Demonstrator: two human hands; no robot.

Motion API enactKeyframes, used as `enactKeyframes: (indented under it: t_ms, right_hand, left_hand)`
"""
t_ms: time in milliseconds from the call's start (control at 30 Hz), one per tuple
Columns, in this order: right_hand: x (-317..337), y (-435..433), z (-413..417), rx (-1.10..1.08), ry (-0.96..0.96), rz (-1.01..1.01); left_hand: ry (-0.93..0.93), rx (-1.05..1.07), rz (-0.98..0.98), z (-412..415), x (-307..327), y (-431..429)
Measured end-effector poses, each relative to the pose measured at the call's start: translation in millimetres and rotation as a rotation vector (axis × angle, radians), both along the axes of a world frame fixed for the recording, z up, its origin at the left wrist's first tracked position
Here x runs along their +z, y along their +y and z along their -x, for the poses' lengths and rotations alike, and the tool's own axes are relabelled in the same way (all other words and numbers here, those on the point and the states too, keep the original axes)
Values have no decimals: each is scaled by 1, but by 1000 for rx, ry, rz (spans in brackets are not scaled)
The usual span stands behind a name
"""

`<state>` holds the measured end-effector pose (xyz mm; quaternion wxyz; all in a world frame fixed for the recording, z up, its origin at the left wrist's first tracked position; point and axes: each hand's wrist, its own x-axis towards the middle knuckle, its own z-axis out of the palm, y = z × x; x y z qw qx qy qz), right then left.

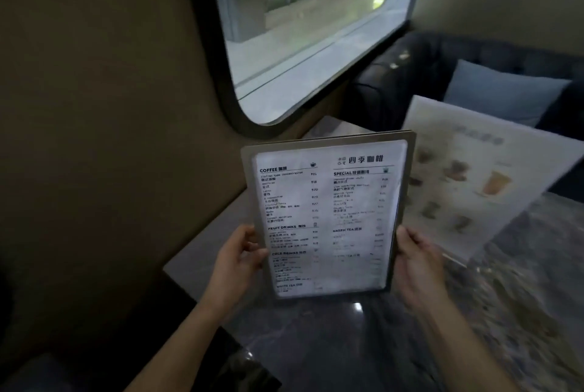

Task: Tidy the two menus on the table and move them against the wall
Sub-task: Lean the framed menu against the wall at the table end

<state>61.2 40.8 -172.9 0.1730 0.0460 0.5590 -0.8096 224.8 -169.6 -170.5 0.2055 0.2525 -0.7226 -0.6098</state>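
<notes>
Menu board [325, 218] held upright above the table [363, 344], left hand [235, 260] and right hand [414, 262] gripping its side edges. Picture menu [474, 176] stands behind it. Advice: align both, then slide to the wall [110, 107].

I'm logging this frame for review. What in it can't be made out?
- Picture menu, head view: motion blur; left edge behind text menu.
- Text menu's lower lines: blurred.
- Right hand fingers: behind the menu.
- Table right side: smeared, cut off.
</notes>
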Motion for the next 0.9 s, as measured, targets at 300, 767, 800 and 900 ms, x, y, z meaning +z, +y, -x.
enactKeyframes:
  t_ms: [300, 767, 800, 900]
  right_hand:
    - [0, -121, -21, 273, 8, -5]
    - [-18, -170, -8, 482, 47, 45]
    - [-19, -169, -5, 498, 67, 6]
    - [-20, -164, 1, 548, 105, -118]
  left_hand:
    - [-66, 273, 80, -79, 4, -55]
    - [-99, 420, 127, -97, -14, -64]
    - [-97, 422, 124, -96, -15, -64]
    - [-96, 429, 117, -97, -20, -65]
